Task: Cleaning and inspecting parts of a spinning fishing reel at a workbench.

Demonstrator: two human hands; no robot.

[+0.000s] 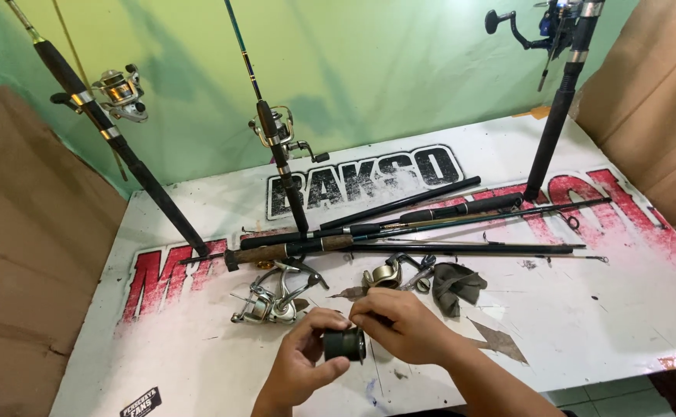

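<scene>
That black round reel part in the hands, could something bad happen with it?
Maybe. Both hands, left hand and right hand, hold the black spool above the table, close to its front edge, so a slip might send it rolling to the floor. The taken-apart silver reel and small loose metal parts lie just beyond the hands; a bump could scatter them. Three rods lean against the wall and might topple.

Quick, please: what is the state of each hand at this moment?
Left hand: closed around the dark reel spool, holding it.
Right hand: fingers pinching the same spool from above.
</scene>
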